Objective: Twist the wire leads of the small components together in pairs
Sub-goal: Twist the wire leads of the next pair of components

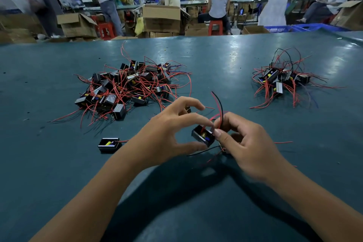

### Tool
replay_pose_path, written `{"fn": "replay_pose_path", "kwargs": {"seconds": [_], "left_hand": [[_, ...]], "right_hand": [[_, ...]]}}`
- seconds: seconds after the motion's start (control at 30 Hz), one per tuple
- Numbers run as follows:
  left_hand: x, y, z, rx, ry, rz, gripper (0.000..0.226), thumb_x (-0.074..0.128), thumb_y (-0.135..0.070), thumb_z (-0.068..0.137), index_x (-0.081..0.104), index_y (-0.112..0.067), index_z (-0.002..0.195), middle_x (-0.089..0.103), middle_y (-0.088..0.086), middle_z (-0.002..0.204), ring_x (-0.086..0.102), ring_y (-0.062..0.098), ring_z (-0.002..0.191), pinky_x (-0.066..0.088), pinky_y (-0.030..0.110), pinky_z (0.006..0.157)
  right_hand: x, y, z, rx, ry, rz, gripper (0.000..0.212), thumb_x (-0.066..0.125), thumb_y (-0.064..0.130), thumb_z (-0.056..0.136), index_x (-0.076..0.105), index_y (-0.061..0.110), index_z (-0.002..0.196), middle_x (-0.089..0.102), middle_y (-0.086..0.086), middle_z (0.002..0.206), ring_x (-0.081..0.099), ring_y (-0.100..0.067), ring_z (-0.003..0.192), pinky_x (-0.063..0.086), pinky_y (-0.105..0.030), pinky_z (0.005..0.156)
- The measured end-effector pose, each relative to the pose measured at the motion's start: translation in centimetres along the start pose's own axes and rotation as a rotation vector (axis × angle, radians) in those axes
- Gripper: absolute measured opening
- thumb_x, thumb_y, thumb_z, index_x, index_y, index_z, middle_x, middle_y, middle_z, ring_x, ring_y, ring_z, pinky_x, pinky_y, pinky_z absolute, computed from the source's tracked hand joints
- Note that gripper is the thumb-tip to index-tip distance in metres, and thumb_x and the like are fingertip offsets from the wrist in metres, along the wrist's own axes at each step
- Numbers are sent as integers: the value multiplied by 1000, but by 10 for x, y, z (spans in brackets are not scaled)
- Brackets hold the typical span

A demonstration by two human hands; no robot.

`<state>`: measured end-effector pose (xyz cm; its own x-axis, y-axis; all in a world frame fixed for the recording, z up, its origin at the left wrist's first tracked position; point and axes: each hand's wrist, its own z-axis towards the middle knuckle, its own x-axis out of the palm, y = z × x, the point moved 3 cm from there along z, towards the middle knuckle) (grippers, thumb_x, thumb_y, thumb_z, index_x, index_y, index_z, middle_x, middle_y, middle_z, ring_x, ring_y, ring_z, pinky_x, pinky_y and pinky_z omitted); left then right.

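Component (203,136) sits low of centre in the head view, at about six o'clock from the big pile (125,86), lifted just off the table (216,61) between both hands. Left hand (167,133) cradles it: thumb under the black box, forefinger curled over the top, other fingers fanned loose. Right hand (245,143) is pinched tight at the box's three o'clock edge, thumb and forefinger closed on the leads (219,110), one red and one black, which rise together towards twelve o'clock. More wires trail out beneath the right hand; whether a second box hides under it, I can't tell.

Looks like the twist itself is in play. To do it well, I'd say keep the box steady in the left hand, pinch the two leads side by side close to the box, then roll them between thumb and fingertip while sliding outward, so the turns pack evenly and the tips don't splay. Pulling hard risks straining the leads at the box.

A spare component (109,144) lies at nine o'clock of the hands. A smaller pile (282,80) rests at two o'clock, probably the finished ones.

No brand, label or writing is readable anywhere.
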<state>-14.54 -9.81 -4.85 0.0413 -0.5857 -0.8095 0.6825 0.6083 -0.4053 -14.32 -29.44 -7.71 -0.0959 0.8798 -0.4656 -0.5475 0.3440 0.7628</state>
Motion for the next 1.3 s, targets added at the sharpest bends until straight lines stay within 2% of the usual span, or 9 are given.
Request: {"fn": "replay_pose_path", "kwargs": {"seconds": [0.07,0.17,0.33,0.43,0.57,0.9,1.07,1.2,1.3], "left_hand": [[1,1,1,2,22,-19,38,79,-36,83,67,-25,117,49,-9,138,52,3,111,32,5,82],[5,-1,2,6,40,-24,37,76,-31,86,63,-20,118,56,-12,127,54,2,98,36,10,77],[3,-4,-1,-3,34,159,31,71,-40,89,62,-27,116,55,-22,104,45,-16,86,37,22,70],[0,-10,-1,32,-19,182,29,72,-38,89,64,-24,114,62,-14,105,52,-6,89,48,32,72],[3,-19,-1,78,-54,232,29,72,-35,88,66,-20,113,64,-7,106,62,17,96,53,42,71],[7,-27,0,102,-72,257,26,74,-32,87,65,-18,108,60,-7,97,57,15,81,51,41,60],[7,-26,1,103,-63,232,24,68,-36,89,65,-20,106,60,-9,96,56,12,80,51,39,61],[-4,-10,-1,37,-53,183,26,73,-34,87,64,-22,108,56,-17,99,46,-8,80,44,27,67],[-14,3,-3,-12,16,126,27,74,-36,86,64,-23,109,57,-19,100,53,-5,87,50,32,75]], "right_hand": [[-1,0,0,10,37,48,3,57,31,93,60,31,92,59,14,78,45,-33,55,46,-53,54],[-3,2,1,-10,80,56,4,57,32,94,60,32,94,62,13,81,51,-21,59,49,-54,59],[-10,6,3,22,-33,59,9,58,35,88,63,28,93,64,0,79,58,-43,65,52,-56,59],[-9,6,4,67,-117,88,3,62,24,83,64,25,86,67,0,77,61,-43,68,54,-55,64],[-7,2,7,147,-168,185,21,64,-5,82,61,16,79,62,0,67,58,-19,62,48,-28,52],[-7,1,8,245,-326,336,15,58,-5,77,61,10,78,60,-4,64,61,-11,59,45,-18,53],[-14,-5,8,299,-411,314,18,54,-1,79,60,14,71,62,1,56,60,-15,58,44,-30,51],[-23,-9,10,373,-480,378,20,53,-3,85,59,12,73,65,-1,58,60,-13,55,41,-23,40],[-26,-9,11,391,-475,434,18,54,-6,84,58,10,76,68,-4,62,62,-13,56,40,-21,39]]}}
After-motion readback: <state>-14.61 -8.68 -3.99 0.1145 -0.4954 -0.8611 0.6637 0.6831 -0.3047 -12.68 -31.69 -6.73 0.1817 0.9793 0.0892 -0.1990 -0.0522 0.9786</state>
